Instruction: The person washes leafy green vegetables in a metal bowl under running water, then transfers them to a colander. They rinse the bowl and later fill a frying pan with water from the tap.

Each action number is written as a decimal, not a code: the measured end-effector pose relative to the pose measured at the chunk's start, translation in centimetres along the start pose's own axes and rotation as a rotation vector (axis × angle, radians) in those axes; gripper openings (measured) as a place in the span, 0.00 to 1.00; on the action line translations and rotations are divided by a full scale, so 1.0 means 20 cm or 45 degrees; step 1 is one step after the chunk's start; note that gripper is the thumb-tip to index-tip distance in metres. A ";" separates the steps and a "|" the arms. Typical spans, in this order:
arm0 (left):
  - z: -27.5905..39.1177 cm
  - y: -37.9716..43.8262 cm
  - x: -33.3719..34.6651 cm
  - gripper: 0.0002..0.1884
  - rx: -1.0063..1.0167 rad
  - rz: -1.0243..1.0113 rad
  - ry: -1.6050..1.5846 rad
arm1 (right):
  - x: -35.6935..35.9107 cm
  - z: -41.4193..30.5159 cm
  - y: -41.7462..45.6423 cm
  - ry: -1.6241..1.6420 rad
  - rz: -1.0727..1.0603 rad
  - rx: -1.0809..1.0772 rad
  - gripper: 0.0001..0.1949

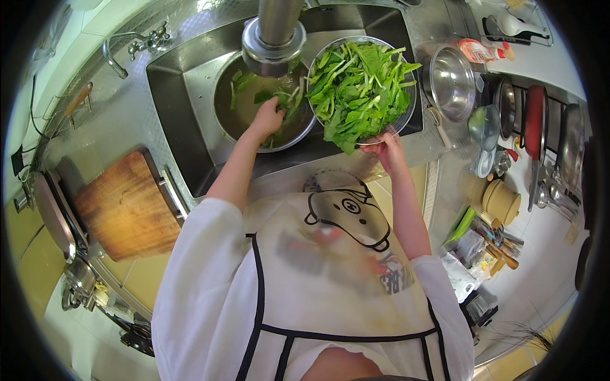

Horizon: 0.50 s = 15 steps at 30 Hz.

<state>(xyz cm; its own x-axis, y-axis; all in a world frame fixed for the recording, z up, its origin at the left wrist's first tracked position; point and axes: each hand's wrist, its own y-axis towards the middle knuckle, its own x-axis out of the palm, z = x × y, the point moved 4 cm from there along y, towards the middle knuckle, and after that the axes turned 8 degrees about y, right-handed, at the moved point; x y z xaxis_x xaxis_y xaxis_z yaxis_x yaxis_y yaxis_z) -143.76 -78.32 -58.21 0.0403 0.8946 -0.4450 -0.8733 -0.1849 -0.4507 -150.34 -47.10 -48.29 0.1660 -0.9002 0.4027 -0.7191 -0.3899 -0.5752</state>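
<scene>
My left hand [268, 118] reaches over a round metal basin [228, 129] of cloudy water and grips a few leafy greens [291, 99]. Other loose leaves [243, 82] float near the basin's far left side. In my right hand [388, 151] is the near rim of a metal colander [407, 112], fingers curled around its edge. Chopped green leaves [362, 90] fill the colander in a heap, and some hang over the rim. Basin and colander sit side by side at the sink [195, 100]; whether the colander rests on anything is hidden.
A thick metal spout [274, 43] hangs over the basin's far part. To the right stand a steel bowl [452, 83], an orange bottle [481, 51] and racked pans [533, 119]. A wooden cutting board [126, 209] and a curved faucet [114, 52] are on the left.
</scene>
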 end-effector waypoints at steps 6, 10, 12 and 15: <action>0.76 -0.32 -0.35 0.11 0.330 0.554 -0.031 | 0.02 0.00 -0.01 0.007 0.031 -0.011 0.21; 1.17 -0.44 -0.28 0.18 0.465 0.509 -0.093 | 0.02 -0.01 -0.01 -0.006 0.013 -0.032 0.20; 1.29 -0.44 -0.19 0.21 0.528 0.374 -0.191 | 0.01 0.00 -0.01 -0.006 0.039 -0.072 0.19; 1.18 -0.36 0.11 0.38 0.414 0.158 0.239 | -0.03 0.03 0.02 0.021 0.013 -0.072 0.19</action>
<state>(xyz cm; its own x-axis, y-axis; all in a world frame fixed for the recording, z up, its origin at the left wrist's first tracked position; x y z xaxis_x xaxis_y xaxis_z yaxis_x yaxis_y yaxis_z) -148.88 -65.43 -37.76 -0.0131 0.7779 -0.6282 -0.9842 -0.1211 -0.1294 -150.25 -46.73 -49.23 0.1474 -0.9005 0.4090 -0.7578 -0.3686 -0.5384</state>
